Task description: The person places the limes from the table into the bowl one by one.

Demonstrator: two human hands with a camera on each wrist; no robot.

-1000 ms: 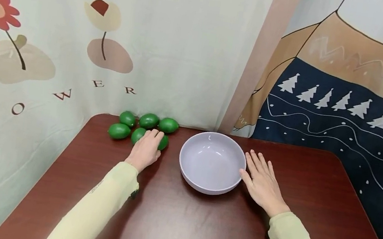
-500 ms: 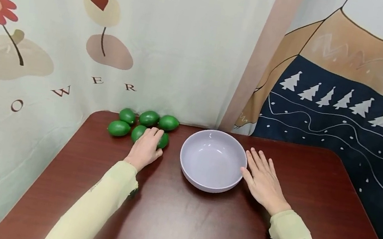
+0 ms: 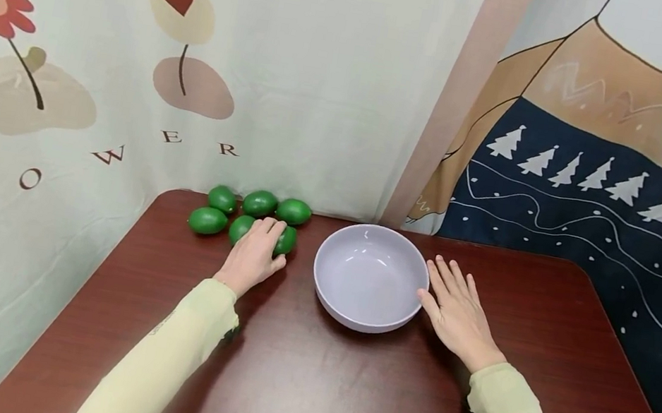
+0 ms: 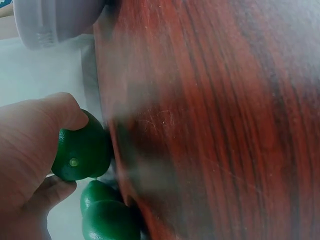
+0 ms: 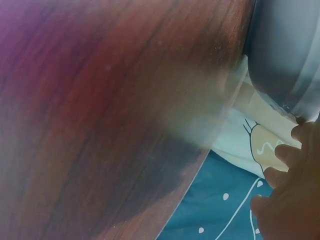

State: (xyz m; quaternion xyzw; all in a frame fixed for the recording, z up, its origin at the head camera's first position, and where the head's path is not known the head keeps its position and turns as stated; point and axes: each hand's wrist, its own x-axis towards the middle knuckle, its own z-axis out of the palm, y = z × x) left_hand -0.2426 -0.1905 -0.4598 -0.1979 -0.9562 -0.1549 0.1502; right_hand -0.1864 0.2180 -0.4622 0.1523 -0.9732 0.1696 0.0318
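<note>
My left hand [image 3: 254, 256] reaches to the back left of the table and grips a green lime [image 3: 286, 240], the front right one of a small group. In the left wrist view, the thumb lies on one side of this lime [image 4: 82, 155] and a finger on the other. Another lime [image 3: 240, 227] lies partly hidden under that hand's fingers. At the table's middle stands a shallow lavender bowl [image 3: 367, 283]. My right hand [image 3: 456, 314] lies beside the bowl with fingers straight and spread, its thumb at the rim.
Several more limes sit behind and left of my left hand, among them a lime [image 3: 207, 221] at the far left and a lime [image 3: 294, 212] near the back edge. The dark red-brown table [image 3: 304, 388] ends against a printed curtain [image 3: 322, 91].
The gripped lime and my left fingers have shifted very slightly to the right. My right hand stays beside the bowl. The head view has tilted a little.
</note>
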